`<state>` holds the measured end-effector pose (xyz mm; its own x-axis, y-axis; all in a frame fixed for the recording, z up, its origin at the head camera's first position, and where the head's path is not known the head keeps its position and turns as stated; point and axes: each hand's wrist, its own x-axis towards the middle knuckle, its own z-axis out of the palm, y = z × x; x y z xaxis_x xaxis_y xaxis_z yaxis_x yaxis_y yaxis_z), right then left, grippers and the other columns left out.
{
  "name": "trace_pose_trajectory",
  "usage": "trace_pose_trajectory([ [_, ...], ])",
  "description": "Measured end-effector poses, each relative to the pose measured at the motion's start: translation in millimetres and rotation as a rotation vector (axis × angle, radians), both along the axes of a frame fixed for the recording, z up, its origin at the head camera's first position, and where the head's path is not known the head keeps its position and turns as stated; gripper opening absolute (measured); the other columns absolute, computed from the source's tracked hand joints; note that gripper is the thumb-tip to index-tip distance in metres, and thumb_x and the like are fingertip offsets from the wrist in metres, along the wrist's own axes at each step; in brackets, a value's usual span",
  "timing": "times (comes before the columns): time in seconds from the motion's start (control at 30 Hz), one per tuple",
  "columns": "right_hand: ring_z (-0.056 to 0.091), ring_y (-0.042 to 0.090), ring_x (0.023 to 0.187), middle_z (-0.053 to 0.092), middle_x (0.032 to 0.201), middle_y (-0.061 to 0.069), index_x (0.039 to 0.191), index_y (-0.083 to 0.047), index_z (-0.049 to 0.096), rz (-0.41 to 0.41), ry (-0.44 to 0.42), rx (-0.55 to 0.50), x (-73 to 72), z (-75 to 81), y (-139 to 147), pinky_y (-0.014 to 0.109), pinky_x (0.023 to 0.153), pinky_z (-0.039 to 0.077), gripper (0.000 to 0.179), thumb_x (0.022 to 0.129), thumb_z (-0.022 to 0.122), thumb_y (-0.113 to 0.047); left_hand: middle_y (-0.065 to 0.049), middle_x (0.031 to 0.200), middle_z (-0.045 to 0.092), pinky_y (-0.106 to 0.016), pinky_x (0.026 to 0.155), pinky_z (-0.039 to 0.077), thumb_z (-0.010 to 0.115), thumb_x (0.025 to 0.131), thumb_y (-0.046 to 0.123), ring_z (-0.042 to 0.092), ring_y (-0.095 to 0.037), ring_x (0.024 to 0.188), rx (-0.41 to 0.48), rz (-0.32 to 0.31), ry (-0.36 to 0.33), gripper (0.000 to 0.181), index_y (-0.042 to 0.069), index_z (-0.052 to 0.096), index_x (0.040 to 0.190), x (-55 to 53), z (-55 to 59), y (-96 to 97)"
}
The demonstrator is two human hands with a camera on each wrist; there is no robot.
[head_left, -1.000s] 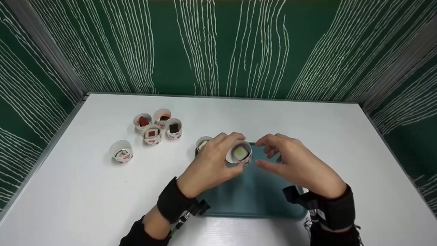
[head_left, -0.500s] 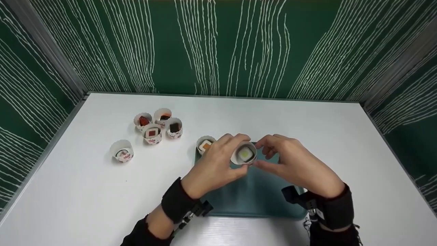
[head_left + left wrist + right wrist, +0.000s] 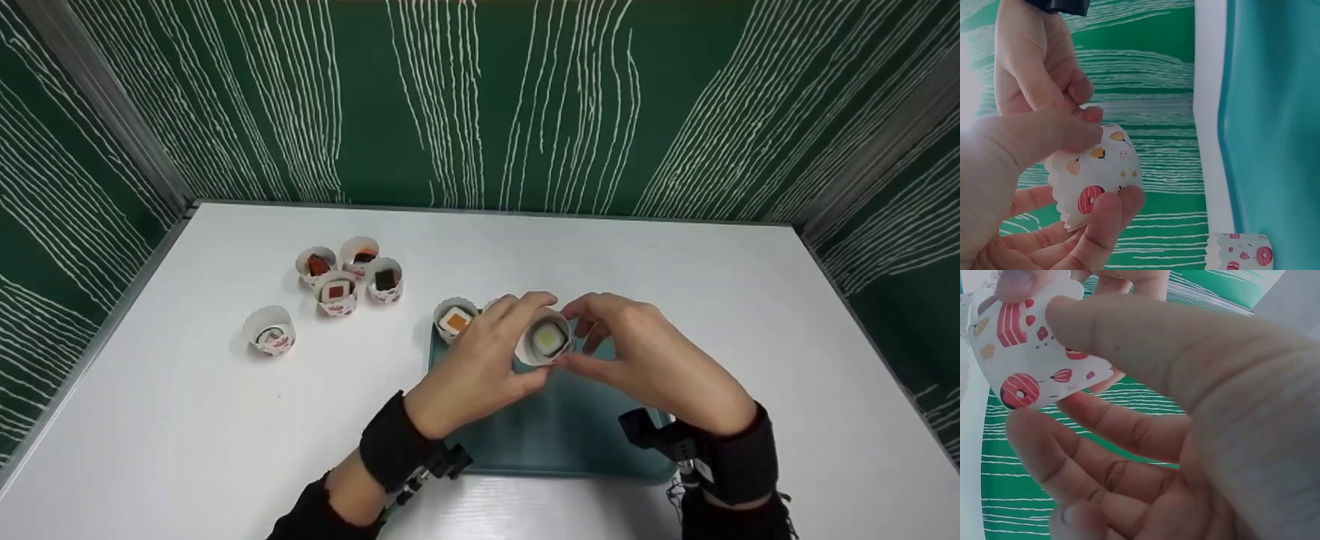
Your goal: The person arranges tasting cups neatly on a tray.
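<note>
- Since 1 s ago, L hand (image 3: pixel 480 352) & its paper cup (image 3: pixel 1098 171) are a bit further R; R hand (image 3: pixel 637 341) sits abt. same spot, so the gap's gone.
- L thumb + fingers clamp the cup; R thumb & fingertips touch its other side, prob. a light pinch.
- Cup's held up, seen against far part of tray (image 3: pixel 555 442), mouth tipped twd. the person.
- If L lets go before R grips well, cup cd. drop.
- Thin-looking wall: both squeezing may crumple it.
- More tilt → pale piece (image 3: pixel 550 339) might slide out.
- L hand's near the corner cup (image 3: pixel 451 304); pulling back carelessly cd. knock it.
</note>
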<state>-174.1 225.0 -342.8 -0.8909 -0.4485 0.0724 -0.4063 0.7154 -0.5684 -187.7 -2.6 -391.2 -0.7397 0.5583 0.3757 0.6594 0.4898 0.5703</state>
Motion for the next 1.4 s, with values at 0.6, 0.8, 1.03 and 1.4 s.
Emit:
trace_pose_trajectory([
  [0.6,0.069,0.012,0.096,0.075,0.116,-0.002,0.128,-0.012,0.072,-0.008,0.008,0.005,-0.9,-0.6,0.8,0.031,0.087,0.059,0.039,0.094,0.085,-0.026,-0.010,0.143,0.067,-0.037,0.104,0.057,0.075,0.089,-0.006,0.066,-0.019,0.127,0.066,-0.015,-0.031,0.071,0.010,0.049,0.153,1.2,4.8,-5.7],
  [0.8,0.069,0.012,0.098,0.075,0.116,-0.001,0.129,-0.011,0.072,0.003,0.012,-0.010,0.1,2.1,1.6,0.029,0.086,0.058,0.041,0.094,0.085,-0.030,-0.008,0.128,0.073,-0.027,0.080,0.055,0.076,0.088,-0.005,0.068,-0.015,0.096,0.072,-0.008,0.006,0.069,0.010,0.050,0.150,0.3,6.6,-8.5],
  [1.03,0.071,0.011,0.100,0.075,0.119,-0.002,0.134,-0.012,0.070,0.014,0.028,-0.037,0.4,3.7,1.4,0.028,0.086,0.059,0.048,0.091,0.088,-0.024,-0.003,0.128,0.078,-0.027,0.081,0.060,0.080,0.088,-0.003,0.076,-0.015,0.093,0.114,0.008,-0.011,0.065,0.010,0.053,0.146,0.7,11.7,-11.8],
  [1.4,0.074,0.017,0.109,0.070,0.131,-0.001,0.141,-0.017,0.063,0.024,-0.012,-0.081,-1.3,0.7,0.5,0.036,0.090,0.062,0.060,0.088,0.091,-0.022,-0.005,0.116,0.075,-0.024,0.086,0.062,0.081,0.089,-0.002,0.077,-0.015,0.099,0.160,0.007,0.008,0.041,0.008,0.063,0.124,1.7,11.9,-7.9],
])
